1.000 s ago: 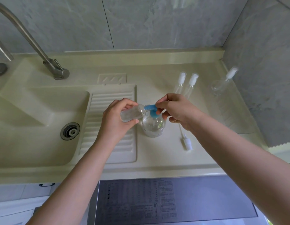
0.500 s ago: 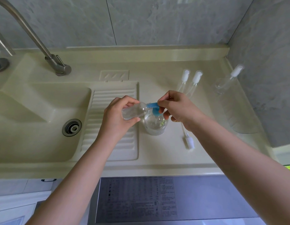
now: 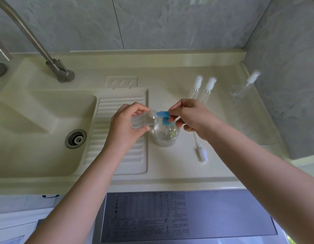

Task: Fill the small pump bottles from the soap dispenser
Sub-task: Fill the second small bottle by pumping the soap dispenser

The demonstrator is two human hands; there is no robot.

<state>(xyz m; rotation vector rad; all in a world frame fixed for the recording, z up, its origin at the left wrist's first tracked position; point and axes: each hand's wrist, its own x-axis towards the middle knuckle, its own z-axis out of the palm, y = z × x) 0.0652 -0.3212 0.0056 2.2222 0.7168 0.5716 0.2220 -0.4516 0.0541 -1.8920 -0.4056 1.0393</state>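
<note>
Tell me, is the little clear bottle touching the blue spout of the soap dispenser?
Touching. The head view shows the left hand holding the small bottle tilted, its open mouth set against the tip of the blue spout, with no gap visible.

This is a home kitchen or utility corner. A cream moulded sink unit (image 3: 47, 155) fills the left and centre of the frame, with a round metal drain (image 3: 75, 138) in its basin and a ribbed draining board (image 3: 117, 138) at centre. A steel swan-neck tap (image 3: 38, 43) rises at upper left. Grey marble-look wall tiles (image 3: 170, 23) line the top and right side. At the bottom centre sits the grey lid of an appliance (image 3: 223, 213) printed with instructions.
</note>
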